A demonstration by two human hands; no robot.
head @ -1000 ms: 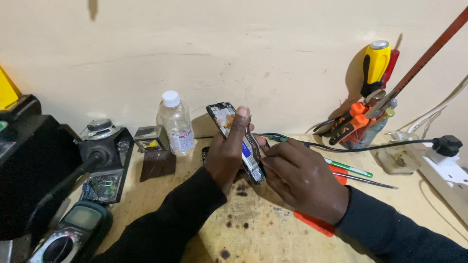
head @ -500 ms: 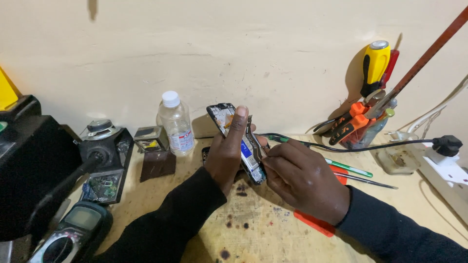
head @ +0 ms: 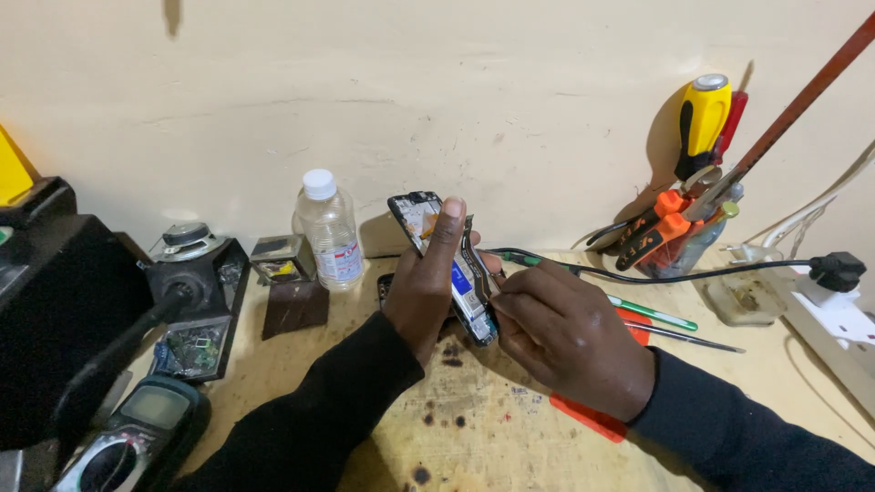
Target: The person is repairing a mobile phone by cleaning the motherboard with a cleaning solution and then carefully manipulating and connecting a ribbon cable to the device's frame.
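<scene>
My left hand (head: 427, 282) grips an opened phone (head: 456, 264) with its back off, tilted upright over the wooden bench (head: 474, 437). The thumb lies along the exposed circuit board. My right hand (head: 570, 337) is closed beside the phone's lower right edge, fingertips pinched against the board near a thin flex cable; whatever small thing it pinches is hidden by the fingers. Both arms wear dark sleeves.
A clear plastic bottle (head: 328, 232) stands behind the phone. A multimeter (head: 137, 442), a black box (head: 55, 301) and a small speaker (head: 190, 244) sit at left. Pliers and screwdrivers (head: 693, 210) stand in a holder at right, by a black cable (head: 656, 273), a plug (head: 837, 271), and a green-handled tool (head: 652, 312).
</scene>
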